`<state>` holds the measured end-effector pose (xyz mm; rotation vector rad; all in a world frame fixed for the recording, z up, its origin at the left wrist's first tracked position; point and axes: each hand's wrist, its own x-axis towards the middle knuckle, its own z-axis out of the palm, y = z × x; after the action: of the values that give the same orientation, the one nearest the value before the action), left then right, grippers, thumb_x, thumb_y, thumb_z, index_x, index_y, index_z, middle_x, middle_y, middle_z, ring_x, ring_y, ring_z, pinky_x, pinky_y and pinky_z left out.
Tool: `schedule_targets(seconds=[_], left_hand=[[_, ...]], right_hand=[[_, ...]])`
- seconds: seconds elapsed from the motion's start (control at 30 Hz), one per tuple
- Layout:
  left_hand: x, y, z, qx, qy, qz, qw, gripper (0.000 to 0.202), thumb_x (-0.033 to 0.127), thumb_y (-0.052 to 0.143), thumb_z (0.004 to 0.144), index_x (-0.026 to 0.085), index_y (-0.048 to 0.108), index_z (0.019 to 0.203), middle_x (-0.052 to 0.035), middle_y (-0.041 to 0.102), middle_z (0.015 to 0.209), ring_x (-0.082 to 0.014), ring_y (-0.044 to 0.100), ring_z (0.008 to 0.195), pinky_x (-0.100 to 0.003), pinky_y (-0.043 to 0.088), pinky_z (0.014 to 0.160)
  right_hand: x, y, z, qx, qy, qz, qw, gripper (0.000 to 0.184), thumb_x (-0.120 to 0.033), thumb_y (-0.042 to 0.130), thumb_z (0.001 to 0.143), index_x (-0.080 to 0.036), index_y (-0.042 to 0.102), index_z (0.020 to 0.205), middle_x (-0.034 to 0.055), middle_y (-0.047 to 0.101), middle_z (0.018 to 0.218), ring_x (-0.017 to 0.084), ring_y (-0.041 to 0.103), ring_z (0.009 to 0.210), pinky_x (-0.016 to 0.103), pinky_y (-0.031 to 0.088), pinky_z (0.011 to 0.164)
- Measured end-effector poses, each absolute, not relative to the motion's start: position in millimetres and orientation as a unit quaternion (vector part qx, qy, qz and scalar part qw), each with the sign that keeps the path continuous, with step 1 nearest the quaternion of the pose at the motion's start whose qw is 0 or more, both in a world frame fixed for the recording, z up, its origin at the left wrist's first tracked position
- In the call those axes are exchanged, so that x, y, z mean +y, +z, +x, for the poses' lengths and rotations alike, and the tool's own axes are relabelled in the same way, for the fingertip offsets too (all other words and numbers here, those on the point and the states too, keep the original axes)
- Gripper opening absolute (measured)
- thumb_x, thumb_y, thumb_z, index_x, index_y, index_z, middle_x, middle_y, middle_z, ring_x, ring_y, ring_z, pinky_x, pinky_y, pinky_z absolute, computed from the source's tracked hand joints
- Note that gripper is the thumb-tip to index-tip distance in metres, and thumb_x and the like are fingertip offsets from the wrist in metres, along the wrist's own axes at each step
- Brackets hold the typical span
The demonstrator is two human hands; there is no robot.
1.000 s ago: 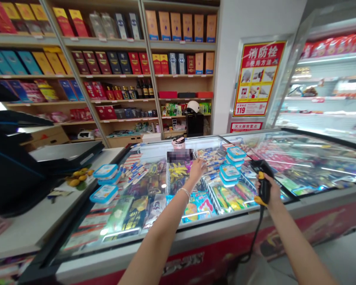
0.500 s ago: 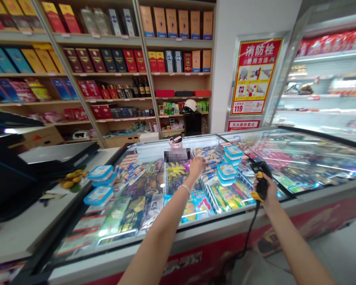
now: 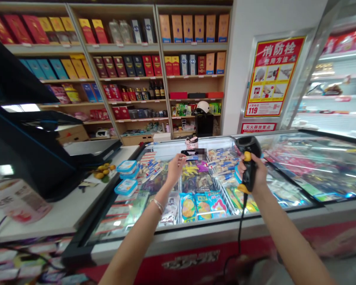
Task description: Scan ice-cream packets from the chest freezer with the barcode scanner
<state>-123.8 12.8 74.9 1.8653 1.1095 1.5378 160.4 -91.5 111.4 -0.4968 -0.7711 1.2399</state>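
Note:
My right hand [image 3: 259, 174] is wrapped around a black and yellow handheld barcode scanner [image 3: 248, 148], raised over the freezer with its cord hanging down. My left hand [image 3: 175, 168], a bracelet at its wrist, pinches a slim blue-and-white pack [image 3: 191, 157] above the glass. Similar slim packs lie in a pile [image 3: 225, 160] on the right and a smaller pile [image 3: 150, 170] on the left. Blue-lidded tubs [image 3: 126, 187] are stacked beside the left pile. The tubs on the right are mostly hidden behind the scanner and my right hand.
The chest freezer [image 3: 166, 231] spans the front, with bagged goods under its glass. A pink-and-white cup [image 3: 191, 142] stands at its far side. To the left are a counter [image 3: 67, 213], a dark screen [image 3: 20, 130] and yellow fruit [image 3: 103, 171]. Boxed goods fill the shelves behind.
My left hand has moved left from the right pile, now with a slim pack in its fingers. My right hand has brought the scanner up and inward. The view has swung left.

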Motion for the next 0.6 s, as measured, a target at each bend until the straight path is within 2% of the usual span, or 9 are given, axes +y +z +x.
schedule_targets(seconds=[0.13,0.23,0.43,0.6], left_hand=[[13.7,53.8,-171.7,0.455,0.577,0.642,0.219,0.024,0.043,0.054,0.085,0.019,0.058,0.09,-0.0023,0.068,0.074,-0.017,0.067,0.066,-0.029,0.055,0.064],[19.6,42.9,-197.2,0.486,0.591,0.62,0.173,0.026,0.044,0.052,0.086,0.019,0.058,0.09,-0.0038,0.069,0.08,-0.0175,0.067,0.069,-0.031,0.055,0.066],[19.4,39.4,-215.8,0.541,0.573,0.615,0.018,0.029,0.044,0.044,0.093,0.02,0.06,0.099,-0.0071,0.069,0.094,-0.0199,0.066,0.081,-0.033,0.052,0.073],[14.8,36.8,-214.6,0.582,0.51,0.63,-0.066,0.025,0.037,0.043,0.095,0.021,0.06,0.104,-0.0081,0.067,0.105,-0.0209,0.065,0.088,-0.033,0.049,0.08]], right_hand=[[-50.8,122.6,85.5,-0.366,0.576,-0.245,0.689,0.025,-0.039,0.071,0.068,-0.018,0.06,0.075,-0.0018,0.057,0.055,0.009,0.049,0.04,0.018,0.04,0.034],[-22.8,109.9,40.5,-0.388,0.585,-0.27,0.659,0.027,-0.035,0.075,0.064,-0.018,0.06,0.078,0.0002,0.064,0.062,0.011,0.053,0.041,0.021,0.041,0.033],[-0.8,50.1,-3.9,-0.391,0.627,-0.344,0.579,0.036,-0.035,0.078,0.06,-0.02,0.054,0.082,-0.0036,0.059,0.052,0.013,0.053,0.037,0.023,0.043,0.033],[-5.2,25.0,-7.2,-0.418,0.628,-0.379,0.536,0.044,-0.037,0.078,0.061,-0.021,0.049,0.091,-0.0026,0.064,0.056,0.015,0.056,0.036,0.024,0.043,0.033]])
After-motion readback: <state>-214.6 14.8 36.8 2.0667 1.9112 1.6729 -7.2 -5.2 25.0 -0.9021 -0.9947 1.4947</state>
